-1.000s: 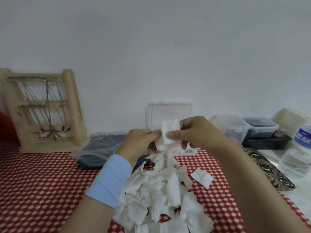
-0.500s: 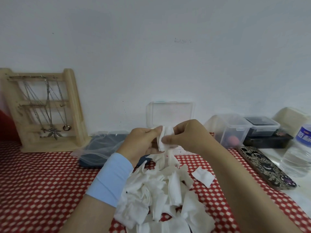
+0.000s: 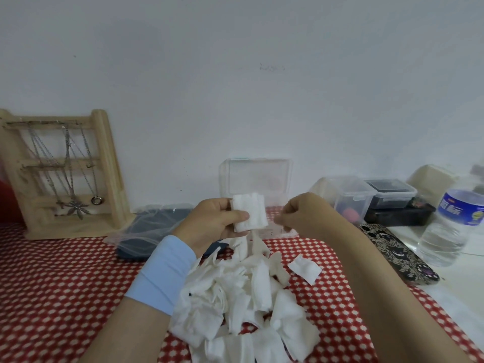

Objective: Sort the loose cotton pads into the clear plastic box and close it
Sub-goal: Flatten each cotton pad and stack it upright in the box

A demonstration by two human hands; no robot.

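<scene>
Left hand pinches a small stack of cotton pads between thumb and fingers, just in front of the open clear plastic box. Right hand hangs beside the stack with fingers curled and nothing visible in them. Below both hands, loose pads lie heaped on the red dotted cloth.

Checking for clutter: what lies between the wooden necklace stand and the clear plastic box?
Head view: between necklace stand and clear plastic box lies a dark bagged item.
</scene>
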